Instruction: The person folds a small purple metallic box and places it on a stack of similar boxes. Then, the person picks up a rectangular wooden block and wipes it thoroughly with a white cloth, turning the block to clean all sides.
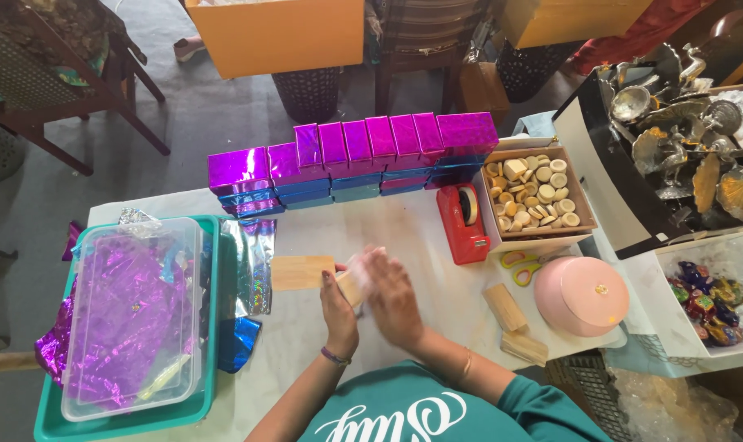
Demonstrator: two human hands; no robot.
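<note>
Gripping a small pale wooden block (351,286) at mid-table, the left hand (339,307) is closed on it; the right hand (392,299), flat and open, presses against it. Judged risk: block slipping sideways from the one-handed grip.

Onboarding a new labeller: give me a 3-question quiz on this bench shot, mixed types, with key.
1. True or false: the tape dispenser stands between the row of wrapped boxes and the pink bowl.
2. What does the left hand hold? A) scissors B) a small wooden block C) a foil sheet
3. Fill in: the clear tub of purple foil sits in a ____ tray.

Key
1. True. It is red and stands beside the box of wooden pieces.
2. B. The block is pinched at its top, with the right hand against it.
3. Teal.
</note>
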